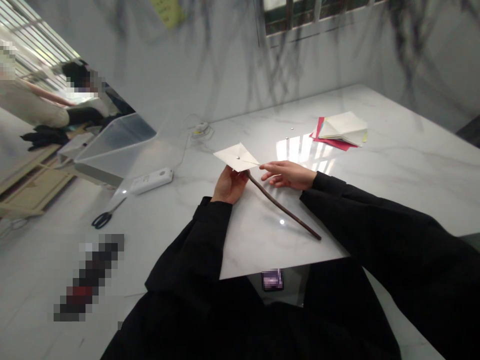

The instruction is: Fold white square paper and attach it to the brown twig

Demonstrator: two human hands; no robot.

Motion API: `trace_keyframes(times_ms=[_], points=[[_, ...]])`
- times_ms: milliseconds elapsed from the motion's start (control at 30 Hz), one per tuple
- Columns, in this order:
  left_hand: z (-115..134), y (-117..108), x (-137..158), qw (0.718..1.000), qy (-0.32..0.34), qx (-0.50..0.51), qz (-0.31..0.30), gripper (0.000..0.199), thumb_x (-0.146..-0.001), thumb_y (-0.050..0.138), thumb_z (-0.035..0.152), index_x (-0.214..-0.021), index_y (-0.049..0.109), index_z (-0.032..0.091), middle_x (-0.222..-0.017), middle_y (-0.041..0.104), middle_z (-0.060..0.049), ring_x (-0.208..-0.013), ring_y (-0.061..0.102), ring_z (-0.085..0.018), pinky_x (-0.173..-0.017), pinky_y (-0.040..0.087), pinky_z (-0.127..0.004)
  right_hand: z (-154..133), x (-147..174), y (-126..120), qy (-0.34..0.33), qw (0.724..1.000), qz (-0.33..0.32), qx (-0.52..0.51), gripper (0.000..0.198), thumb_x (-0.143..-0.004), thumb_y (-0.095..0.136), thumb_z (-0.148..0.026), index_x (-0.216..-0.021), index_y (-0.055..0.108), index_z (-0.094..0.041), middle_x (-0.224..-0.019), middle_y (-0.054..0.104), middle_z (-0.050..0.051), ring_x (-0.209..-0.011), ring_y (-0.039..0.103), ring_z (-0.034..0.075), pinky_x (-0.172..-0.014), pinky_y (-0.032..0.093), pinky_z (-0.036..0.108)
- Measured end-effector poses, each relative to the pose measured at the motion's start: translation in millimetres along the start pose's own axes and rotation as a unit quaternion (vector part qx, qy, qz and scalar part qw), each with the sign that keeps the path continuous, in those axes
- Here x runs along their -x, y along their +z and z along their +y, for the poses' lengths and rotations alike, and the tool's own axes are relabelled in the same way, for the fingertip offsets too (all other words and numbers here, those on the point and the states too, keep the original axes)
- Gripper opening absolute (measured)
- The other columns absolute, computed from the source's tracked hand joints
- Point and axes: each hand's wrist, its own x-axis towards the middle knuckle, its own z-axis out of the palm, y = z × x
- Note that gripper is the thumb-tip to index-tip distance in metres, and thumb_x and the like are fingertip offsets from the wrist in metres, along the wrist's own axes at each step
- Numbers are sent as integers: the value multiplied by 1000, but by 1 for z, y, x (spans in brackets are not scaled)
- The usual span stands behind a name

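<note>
A cream paper pinwheel (235, 156), a diamond-shaped sheet with a small round pin head at its centre, faces up above the table. My left hand (228, 186) is closed around its underside, where the top of a thin brown stick (279, 204) meets the paper. The stick slants down to the right, toward the table's front edge. Beside the paper's right corner is my right hand (288, 175), fingers stretched out and apart. Its index fingertip is at that corner; whether it touches I cannot tell.
A stack of coloured paper (343, 127) lies at the back right, with tiny beads (292, 129) nearby. Black-handled scissors (103, 219), a white power strip (153, 181) and a clear plastic box (116, 135) are on the left. Another person (33, 100) is beyond the box.
</note>
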Motion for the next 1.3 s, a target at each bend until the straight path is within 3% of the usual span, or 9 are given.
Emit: trace_keyframes(times_ms=[133,333,533,700,933,1300], points=[[-5,7,5,999,-10,-10,-29,29,-88,83,40,-110,74,22,-97,76,-4,-91,69,-18,-82,57,-29,0,-2,-2,23,993,31,-114,26,-100,74,-39,-110,67,-17,-107,75,11,-78,71,12,-73,63,21],[-8,16,11,999,-24,-10,-45,27,-92,79,36,-114,75,21,-97,76,-4,-88,70,-18,-77,56,-28,1,-3,-1,44,984,18,-172,16,-98,75,-25,-107,67,-14,-99,75,10,-76,71,11,-73,63,19],[-9,17,12,998,-38,-25,-49,20,-93,76,30,-111,75,20,-101,77,-5,-94,70,-19,-79,55,-28,3,-4,0,37,984,12,-173,9,-98,74,-17,-102,66,-15,-93,75,8,-76,72,11,-71,63,17],[-11,17,12,997,-37,-30,-54,27,-91,80,34,-114,74,21,-98,76,-4,-90,69,-18,-76,54,-27,4,-5,-2,29,984,5,-177,12,-95,76,-14,-100,65,-16,-85,73,5,-73,71,10,-66,63,16],[-10,20,14,997,-58,-5,-45,10,-92,78,25,-94,73,18,-89,74,-2,-79,67,-13,-72,53,-23,1,-3,-1,29,983,-3,-181,13,-97,72,-7,-93,63,-15,-78,68,1,-65,67,7,-59,59,12],[-10,20,13,997,-55,-8,-46,19,-92,79,30,-107,77,18,-89,75,-3,-74,65,-13,-69,52,-24,0,-3,-1,28,982,7,-186,16,-97,68,-3,-90,62,-15,-76,67,1,-64,67,7,-57,58,11]])
